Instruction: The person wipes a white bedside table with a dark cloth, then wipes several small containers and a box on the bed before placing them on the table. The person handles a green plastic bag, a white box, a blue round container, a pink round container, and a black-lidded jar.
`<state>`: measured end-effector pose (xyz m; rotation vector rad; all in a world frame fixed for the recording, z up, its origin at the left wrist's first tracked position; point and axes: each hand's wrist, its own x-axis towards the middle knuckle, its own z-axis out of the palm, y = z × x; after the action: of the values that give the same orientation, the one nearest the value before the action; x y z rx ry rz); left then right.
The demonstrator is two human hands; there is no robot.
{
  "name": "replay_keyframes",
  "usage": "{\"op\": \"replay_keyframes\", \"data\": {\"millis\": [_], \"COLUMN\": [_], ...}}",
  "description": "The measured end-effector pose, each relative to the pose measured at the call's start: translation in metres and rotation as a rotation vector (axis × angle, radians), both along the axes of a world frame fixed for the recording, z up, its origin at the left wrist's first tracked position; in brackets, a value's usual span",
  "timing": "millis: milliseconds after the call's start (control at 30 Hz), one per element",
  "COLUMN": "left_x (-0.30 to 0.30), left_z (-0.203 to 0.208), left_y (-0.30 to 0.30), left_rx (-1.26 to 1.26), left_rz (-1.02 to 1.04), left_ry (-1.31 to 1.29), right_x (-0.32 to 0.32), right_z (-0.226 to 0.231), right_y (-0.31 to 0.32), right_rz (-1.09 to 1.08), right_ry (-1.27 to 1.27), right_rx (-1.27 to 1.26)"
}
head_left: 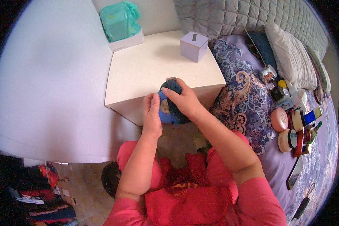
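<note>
Between my two hands, in front of the white tabletop's near edge, is a dark teal, rough-textured rounded bundle (174, 107). A blue band or panel (164, 106) with a pale round patch sits on its left side; whether it is yarn or cloth I cannot tell. My left hand (152, 115) pinches the blue part, thumb and fingers pressed together at its upper left edge. My right hand (182, 98) wraps over the top and right of the bundle, its thumb lying across the front. The bundle's far side is hidden by my fingers.
On the white cabinet top (150, 69) stand a lilac lidded box (194, 47) and a green plastic bag (119, 22) on a white box. To the right, a patterned bed (241, 98) carries several jars and bottles (288, 139) and a pillow (292, 56). Left is a white panel (52, 83).
</note>
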<state>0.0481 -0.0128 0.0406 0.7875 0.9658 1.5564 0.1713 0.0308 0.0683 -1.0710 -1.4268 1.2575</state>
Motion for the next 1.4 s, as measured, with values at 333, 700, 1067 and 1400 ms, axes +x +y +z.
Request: {"op": "replay_keyframes", "data": {"millis": [333,700,1067,1400], "left_x": [-0.044,-0.158,-0.165,-0.160], "left_z": [0.022,0.006,0.005,-0.001], "left_y": [0.020,0.163,0.194,0.201], "left_rx": [-0.045,-0.200,-0.561,-0.169], "left_rz": [0.354,0.317,0.617,0.382], "left_ry": [-0.343,0.248,0.324,1.001], "right_x": [0.011,0.012,0.020,0.017], "right_z": [0.028,0.053,0.059,0.068], "right_y": [0.000,-0.012,-0.010,-0.021], "right_rz": [0.004,0.092,0.102,0.137], "right_ry": [0.111,0.428,0.560,0.638], "right_rx": [-0.010,-0.133,-0.295,-0.413]}}
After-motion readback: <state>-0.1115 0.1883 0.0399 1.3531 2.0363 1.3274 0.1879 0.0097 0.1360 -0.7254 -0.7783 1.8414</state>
